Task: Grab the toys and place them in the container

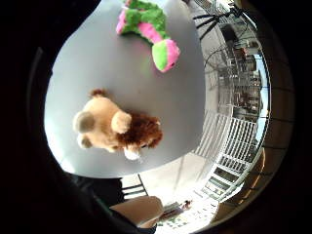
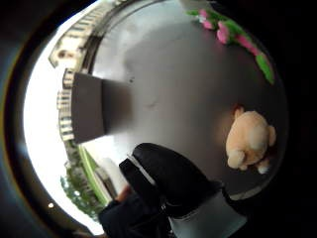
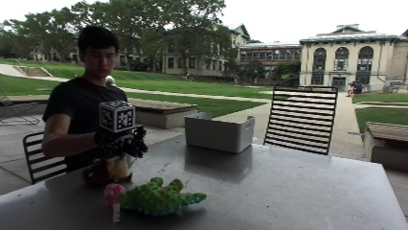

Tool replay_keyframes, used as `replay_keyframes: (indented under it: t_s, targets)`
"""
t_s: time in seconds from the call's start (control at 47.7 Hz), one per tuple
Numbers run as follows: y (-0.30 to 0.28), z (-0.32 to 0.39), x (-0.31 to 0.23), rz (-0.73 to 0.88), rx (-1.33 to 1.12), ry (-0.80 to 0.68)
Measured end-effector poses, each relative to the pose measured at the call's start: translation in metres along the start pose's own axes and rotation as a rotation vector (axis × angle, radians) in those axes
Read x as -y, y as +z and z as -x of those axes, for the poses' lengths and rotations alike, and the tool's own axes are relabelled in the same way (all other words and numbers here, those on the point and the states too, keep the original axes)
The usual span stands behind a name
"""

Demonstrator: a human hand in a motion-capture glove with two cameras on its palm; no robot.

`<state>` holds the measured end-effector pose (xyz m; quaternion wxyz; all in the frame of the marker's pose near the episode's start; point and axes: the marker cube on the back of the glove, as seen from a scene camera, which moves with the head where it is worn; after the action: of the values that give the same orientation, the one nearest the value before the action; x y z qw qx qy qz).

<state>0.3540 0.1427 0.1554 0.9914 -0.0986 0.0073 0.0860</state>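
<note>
Smooth grey table [image 3: 287, 187], dull sheen. Tan-and-brown plush lion toy [image 1: 114, 129], fuzzy cloth. Green-and-pink plush toy [image 3: 156, 197], nubbly fabric. Pale grey rectangular container [image 3: 219, 132], matt, plastic-looking. Black-gloved right hand [image 2: 166, 176], smooth matt glove.

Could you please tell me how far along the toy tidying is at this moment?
Nothing looks done yet: the plush lion and the green and pink plush toy both lie on the table, outside the grey container. The gloved right hand hovers over the lion, holding nothing.

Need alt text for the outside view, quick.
A person's black-gloved right hand hovers over a tan and brown plush lion on a grey table. A green and pink plush toy lies nearby; a grey rectangular container stands farther back.
</note>
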Motion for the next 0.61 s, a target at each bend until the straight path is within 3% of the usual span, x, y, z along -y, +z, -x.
replay_keyframes:
  t_s: [0.608]
  targets:
    - [0.086, -0.025, -0.020, -0.028, -0.090, 0.099]
